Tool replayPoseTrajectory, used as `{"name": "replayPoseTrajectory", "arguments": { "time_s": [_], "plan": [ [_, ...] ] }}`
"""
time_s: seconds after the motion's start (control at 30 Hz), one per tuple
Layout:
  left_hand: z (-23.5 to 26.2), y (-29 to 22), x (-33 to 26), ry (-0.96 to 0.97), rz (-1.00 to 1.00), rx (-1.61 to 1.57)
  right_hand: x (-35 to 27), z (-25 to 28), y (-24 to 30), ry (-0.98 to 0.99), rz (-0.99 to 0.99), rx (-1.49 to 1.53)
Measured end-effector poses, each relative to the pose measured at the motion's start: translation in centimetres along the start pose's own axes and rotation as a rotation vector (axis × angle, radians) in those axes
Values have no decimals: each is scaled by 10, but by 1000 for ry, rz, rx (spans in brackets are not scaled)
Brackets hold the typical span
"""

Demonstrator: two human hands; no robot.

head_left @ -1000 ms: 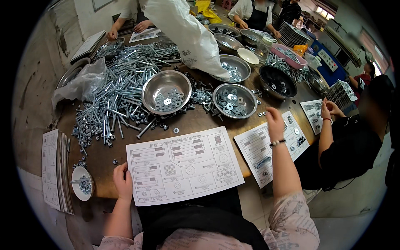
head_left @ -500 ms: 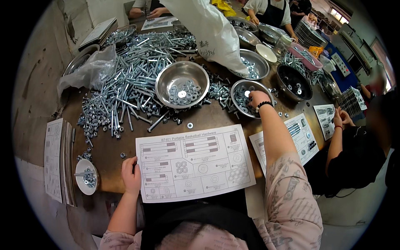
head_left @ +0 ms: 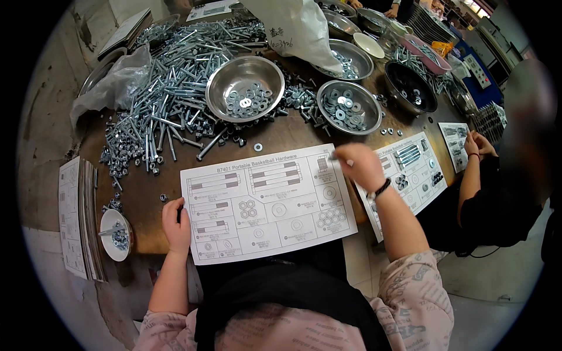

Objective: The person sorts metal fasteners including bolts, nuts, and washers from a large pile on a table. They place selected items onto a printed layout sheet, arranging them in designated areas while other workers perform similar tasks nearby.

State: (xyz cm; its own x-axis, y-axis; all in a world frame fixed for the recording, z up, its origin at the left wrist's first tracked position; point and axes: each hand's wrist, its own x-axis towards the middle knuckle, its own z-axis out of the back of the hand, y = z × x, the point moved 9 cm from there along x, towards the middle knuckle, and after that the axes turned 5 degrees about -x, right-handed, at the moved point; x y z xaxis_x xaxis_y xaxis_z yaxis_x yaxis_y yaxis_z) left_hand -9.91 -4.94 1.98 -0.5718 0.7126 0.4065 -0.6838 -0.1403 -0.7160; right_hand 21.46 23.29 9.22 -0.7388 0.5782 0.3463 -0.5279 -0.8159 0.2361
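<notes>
Our right hand (head_left: pixel 358 167) pinched small washers (head_left: pixel 335 155) over the sheet (head_left: pixel 266 202) — best lowered flat onto its outline, just below the fingertips. Our left hand (head_left: pixel 175 222) lay open, pinning the sheet's edge.

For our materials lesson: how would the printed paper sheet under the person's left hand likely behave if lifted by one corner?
The paper sheet looks thin and flat, so it would probably droop and flex. It seems light; the left hand pressing its edge suggests it slides easily on the wooden table.
</notes>
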Motion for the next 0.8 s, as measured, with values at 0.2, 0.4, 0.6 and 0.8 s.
{"name": "replayPoseTrajectory", "arguments": {
  "time_s": [0.2,0.4,0.6,0.8],
  "plan": [
    [-1,-1,0,6,-28,17,-60,-13,56,4,239,-162],
    [-2,0,-1,4,-19,-1,-69,-18,32,67,-76,94],
    [-1,-1,0,-7,-25,0,-64,-39,22,232,-248,88],
    [0,-3,0,-18,-29,-7,-61,-47,17,167,-260,48]
  ]
}}
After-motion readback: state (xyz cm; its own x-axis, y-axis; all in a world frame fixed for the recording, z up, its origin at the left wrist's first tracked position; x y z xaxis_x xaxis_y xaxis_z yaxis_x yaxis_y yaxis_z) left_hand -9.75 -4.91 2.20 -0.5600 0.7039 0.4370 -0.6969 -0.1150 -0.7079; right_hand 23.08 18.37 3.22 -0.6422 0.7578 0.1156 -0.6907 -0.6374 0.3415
